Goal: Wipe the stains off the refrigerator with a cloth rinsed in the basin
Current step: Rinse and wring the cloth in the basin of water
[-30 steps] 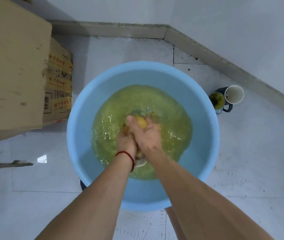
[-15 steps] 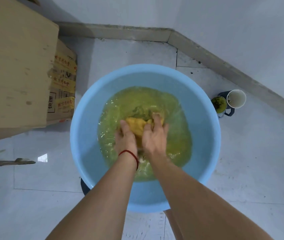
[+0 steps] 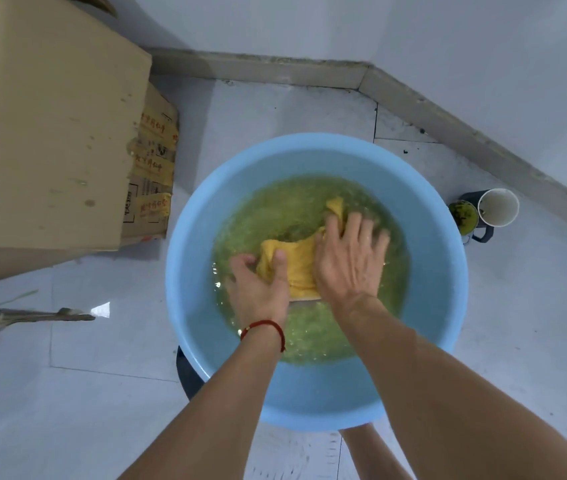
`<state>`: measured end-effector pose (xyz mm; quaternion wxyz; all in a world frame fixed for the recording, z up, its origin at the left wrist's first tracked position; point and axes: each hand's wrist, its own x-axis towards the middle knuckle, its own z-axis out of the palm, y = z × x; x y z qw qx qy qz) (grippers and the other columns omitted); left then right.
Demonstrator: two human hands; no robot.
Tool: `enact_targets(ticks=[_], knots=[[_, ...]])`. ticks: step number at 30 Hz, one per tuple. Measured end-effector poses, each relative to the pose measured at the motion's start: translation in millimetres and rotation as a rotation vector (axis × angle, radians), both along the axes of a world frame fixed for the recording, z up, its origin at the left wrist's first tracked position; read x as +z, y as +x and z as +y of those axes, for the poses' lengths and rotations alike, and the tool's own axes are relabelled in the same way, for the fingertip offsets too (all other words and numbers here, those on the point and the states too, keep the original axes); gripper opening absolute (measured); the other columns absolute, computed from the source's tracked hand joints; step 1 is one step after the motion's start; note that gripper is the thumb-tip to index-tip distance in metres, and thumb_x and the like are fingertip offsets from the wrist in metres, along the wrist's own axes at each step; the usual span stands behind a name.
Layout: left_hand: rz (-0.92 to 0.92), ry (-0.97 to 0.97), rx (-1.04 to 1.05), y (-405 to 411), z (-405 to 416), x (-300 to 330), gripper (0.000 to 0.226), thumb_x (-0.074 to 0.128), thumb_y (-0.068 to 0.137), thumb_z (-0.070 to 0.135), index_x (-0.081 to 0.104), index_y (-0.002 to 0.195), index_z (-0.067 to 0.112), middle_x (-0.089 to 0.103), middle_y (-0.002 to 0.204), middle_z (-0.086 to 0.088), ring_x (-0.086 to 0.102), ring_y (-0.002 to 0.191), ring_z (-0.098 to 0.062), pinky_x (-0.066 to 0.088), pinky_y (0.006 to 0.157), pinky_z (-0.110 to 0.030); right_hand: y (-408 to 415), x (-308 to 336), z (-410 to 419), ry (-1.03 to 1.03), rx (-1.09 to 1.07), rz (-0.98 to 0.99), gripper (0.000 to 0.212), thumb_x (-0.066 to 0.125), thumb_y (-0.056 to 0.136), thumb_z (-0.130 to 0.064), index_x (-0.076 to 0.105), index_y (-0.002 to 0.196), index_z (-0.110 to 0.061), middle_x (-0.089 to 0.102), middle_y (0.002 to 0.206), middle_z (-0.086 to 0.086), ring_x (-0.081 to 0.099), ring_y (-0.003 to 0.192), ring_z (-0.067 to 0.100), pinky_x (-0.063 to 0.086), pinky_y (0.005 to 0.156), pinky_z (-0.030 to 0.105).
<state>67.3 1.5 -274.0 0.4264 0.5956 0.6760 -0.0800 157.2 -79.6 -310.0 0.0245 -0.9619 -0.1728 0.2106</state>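
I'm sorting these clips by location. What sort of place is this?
Probably a bare corner of a home or storage room: a tiled floor meeting a baseboard, cardboard boxes stacked at left, and a blue basin near the floor.

A bare corner of a home's utility or storage area: pale tiled floor [image 3: 109, 393] meets plain white walls [image 3: 483, 46] along a grey skirting board [image 3: 275, 72]. Taped cardboard boxes [image 3: 57, 133] are stacked at left, a blue plastic basin [image 3: 441, 271] of greenish water sits low on the floor, and 2 mugs [image 3: 486, 214] stand beside the wall.
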Motion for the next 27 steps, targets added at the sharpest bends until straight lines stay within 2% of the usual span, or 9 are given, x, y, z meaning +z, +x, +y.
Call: enact_targets(ticks=[3,5,8,10,13,18,21,23,27], knots=[[0.222,-0.162,0.122,8.0,-1.6,-6.9,0.058,0.027,0.098,0.070,0.036,0.149,0.042,0.027,0.155,-0.016,0.027,0.143,-0.039,0.031,0.109,-0.057,-16.6,-7.8,-6.9,0.021,-0.214,0.001,0.044,0.040,0.106,-0.036,0.048,0.142,-0.012,0.047,0.136,0.022,0.047,0.124,0.043,0.039,0.105,0.056],[0.224,-0.247,0.175,15.7,-3.6,-12.9,0.062,0.021,0.097,0.072,0.032,0.152,0.045,0.024,0.159,-0.019,0.028,0.144,-0.043,0.025,0.115,-0.060,-30.5,-4.5,3.3,0.260,-0.481,0.166,0.043,0.039,0.106,-0.030,0.048,0.145,-0.015,0.045,0.135,0.020,0.050,0.114,0.040,0.042,0.100,0.050],[0.045,-0.400,0.335,22.1,-3.3,-25.0,0.074,0.028,0.093,0.077,0.044,0.149,0.032,0.052,0.148,-0.016,0.053,0.130,-0.040,0.038,0.114,-0.054,-44.4,11.4,28.3,0.594,-0.988,0.585,0.042,0.046,0.104,-0.033,0.051,0.145,-0.028,0.048,0.147,0.013,0.053,0.121,0.033,0.042,0.111,0.045],[-0.029,-0.508,0.375,17.7,-1.7,-33.0,0.073,0.038,0.089,0.076,0.066,0.122,0.017,0.071,0.119,-0.011,0.067,0.105,-0.035,0.052,0.101,-0.050,-49.1,25.1,37.2,0.647,-1.121,0.741,0.046,0.053,0.098,-0.048,0.058,0.139,-0.029,0.058,0.142,0.012,0.058,0.123,0.033,0.047,0.111,0.048],[-0.079,-0.459,0.276,13.4,0.0,-30.9,0.052,0.043,0.104,0.049,0.063,0.076,0.011,0.066,0.076,-0.010,0.062,0.077,-0.029,0.054,0.075,-0.039,-45.3,38.1,36.7,0.561,-0.851,0.618,0.060,0.061,0.091,-0.064,0.064,0.130,-0.018,0.067,0.114,0.008,0.063,0.107,0.028,0.052,0.103,0.041],[0.060,-0.277,-0.137,22.4,6.3,18.6,0.055,0.037,0.106,0.052,0.053,0.070,0.013,0.062,0.075,-0.006,0.060,0.075,-0.026,0.046,0.076,-0.033,-22.2,43.7,21.2,0.270,-0.336,0.478,0.053,0.035,0.108,-0.058,0.063,0.095,-0.015,0.063,0.081,0.008,0.065,0.084,0.032,0.053,0.085,0.037],[-0.090,-0.320,-0.014,30.1,-1.0,47.6,0.034,0.069,0.085,0.050,0.065,0.090,0.017,0.070,0.088,-0.004,0.068,0.087,-0.026,0.056,0.081,-0.037,-3.9,41.3,4.1,0.155,-0.328,0.415,0.059,0.030,0.108,-0.056,0.066,0.118,-0.010,0.068,0.110,0.023,0.064,0.108,0.042,0.047,0.091,0.045],[-0.183,-0.369,0.112,30.5,-8.2,64.6,0.039,0.079,0.067,0.036,0.065,0.101,0.023,0.074,0.096,-0.002,0.072,0.090,-0.026,0.060,0.084,-0.044,7.8,37.3,-11.0,0.121,-0.321,0.516,0.057,0.035,0.106,-0.060,0.058,0.133,-0.015,0.059,0.132,0.024,0.057,0.122,0.045,0.044,0.102,0.048],[-0.351,-0.379,-0.160,26.1,-9.4,114.6,0.029,0.081,0.080,0.020,0.058,0.098,0.020,0.070,0.089,-0.005,0.065,0.076,-0.018,0.054,0.058,-0.033,22.4,65.5,-53.5,0.251,-0.189,0.640,0.041,0.045,0.106,-0.052,0.054,0.142,-0.035,0.041,0.153,0.012,0.031,0.146,0.036,0.027,0.123,0.046]])
